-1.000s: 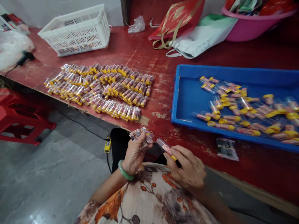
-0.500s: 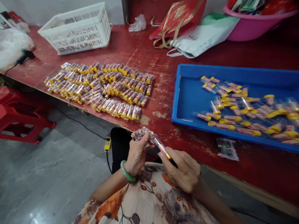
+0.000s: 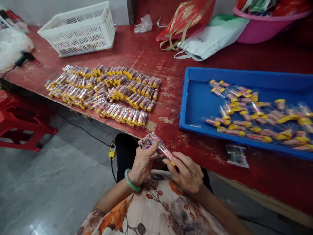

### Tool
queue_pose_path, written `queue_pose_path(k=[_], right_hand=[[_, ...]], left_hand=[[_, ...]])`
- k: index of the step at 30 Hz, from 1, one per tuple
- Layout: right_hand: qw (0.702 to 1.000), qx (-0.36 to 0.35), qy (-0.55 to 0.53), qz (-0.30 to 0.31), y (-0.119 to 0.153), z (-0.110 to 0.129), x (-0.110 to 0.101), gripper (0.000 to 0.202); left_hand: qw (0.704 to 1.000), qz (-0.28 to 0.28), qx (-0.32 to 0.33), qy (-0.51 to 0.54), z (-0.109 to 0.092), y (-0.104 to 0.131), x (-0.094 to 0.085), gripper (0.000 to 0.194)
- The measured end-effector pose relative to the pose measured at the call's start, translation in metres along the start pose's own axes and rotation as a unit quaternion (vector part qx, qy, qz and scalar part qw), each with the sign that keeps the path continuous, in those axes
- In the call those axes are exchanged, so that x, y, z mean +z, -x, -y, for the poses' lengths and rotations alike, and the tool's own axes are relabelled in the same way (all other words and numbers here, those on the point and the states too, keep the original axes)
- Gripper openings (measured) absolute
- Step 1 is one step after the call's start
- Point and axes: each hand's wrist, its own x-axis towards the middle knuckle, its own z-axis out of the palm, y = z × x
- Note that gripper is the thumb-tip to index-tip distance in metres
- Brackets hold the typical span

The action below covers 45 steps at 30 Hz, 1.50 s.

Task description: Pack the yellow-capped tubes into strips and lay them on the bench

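Observation:
My left hand [image 3: 144, 161], with a green bangle at its wrist, is closed on a small stack of printed plastic sleeves [image 3: 147, 141], its thumb on top. My right hand [image 3: 187, 171] pinches a clear tube [image 3: 166, 152] with pinkish contents near its yellow-capped end. The tube's far end meets the sleeves at my left thumb; how far it sits inside one I cannot tell. Many wrapped tubes [image 3: 122, 88] with yellow ends lie in rows on the red table. To the right, a blue tray [image 3: 184, 98] holds loose tubes without printed wraps [image 3: 241, 124].
On the red table [image 3: 168, 114] stand a white crate [image 3: 80, 36], red and white bags [image 3: 212, 42] and a pink basin [image 3: 269, 29]. A packet of dark printed film [image 3: 236, 156] lies before the tray. Red stools [image 3: 24, 127] and a cable with a yellow socket [image 3: 112, 151] are left.
My right hand has moved slightly left, bringing the tube closer to my left hand and further against the sleeves. The sleeves' printed face shows a little more.

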Motion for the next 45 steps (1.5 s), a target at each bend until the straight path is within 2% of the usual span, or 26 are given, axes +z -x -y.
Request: queue_pose_path(k=[3, 9, 11, 14, 15, 17, 20, 23, 25, 28, 34, 37, 45], right_hand=[[1.0, 0.022, -0.004, 0.0, 0.001, 0.002, 0.002, 0.049], [0.994, 0.095, -0.063, 0.003, 0.005, 0.002, 0.003, 0.034], [0.995, 0.088, -0.049, 0.001, 0.006, 0.001, 0.004, 0.033], [0.999, 0.026, -0.019, 0.013, 0.005, 0.001, 0.004, 0.039], [0.999, 0.023, -0.027, 0.018, 0.003, 0.001, 0.004, 0.041], [0.994, 0.067, -0.081, 0.018, -0.002, 0.002, 0.004, 0.044], [0.97, 0.143, -0.195, 0.024, -0.009, 0.001, 0.002, 0.043], [0.938, 0.177, -0.286, 0.087, -0.013, -0.004, -0.002, 0.039], [0.91, 0.224, -0.331, 0.11, -0.015, -0.008, -0.004, 0.038], [0.877, 0.29, -0.368, 0.105, -0.019, -0.01, -0.004, 0.04], [0.843, 0.37, -0.377, 0.099, -0.03, -0.006, -0.002, 0.03], [0.852, 0.361, -0.364, 0.111, -0.032, -0.007, -0.002, 0.029], [0.908, 0.301, -0.265, 0.121, -0.027, -0.011, -0.002, 0.025]], left_hand=[[1.0, 0.011, 0.006, -0.001, -0.001, 0.0, -0.001, 0.027], [1.0, 0.007, 0.012, -0.012, 0.003, 0.0, -0.002, 0.028], [0.999, 0.011, 0.01, -0.03, 0.004, 0.0, -0.002, 0.027], [0.999, 0.033, 0.015, -0.04, 0.004, 0.002, -0.001, 0.024], [0.998, 0.044, 0.013, -0.038, 0.004, 0.003, -0.001, 0.023], [0.997, 0.069, -0.009, -0.038, 0.003, 0.004, 0.0, 0.023], [0.995, 0.076, -0.061, -0.037, -0.001, 0.004, -0.001, 0.026], [0.993, 0.077, -0.08, -0.035, -0.004, 0.003, -0.003, 0.027], [0.991, 0.096, -0.09, -0.039, -0.006, 0.003, -0.005, 0.027], [0.986, 0.119, -0.11, -0.045, -0.007, 0.004, -0.004, 0.03], [0.977, 0.133, -0.146, -0.078, -0.008, 0.009, -0.001, 0.034], [0.977, 0.138, -0.145, -0.075, -0.008, 0.009, -0.002, 0.036], [0.974, 0.147, -0.139, -0.098, -0.005, 0.007, -0.007, 0.028]])
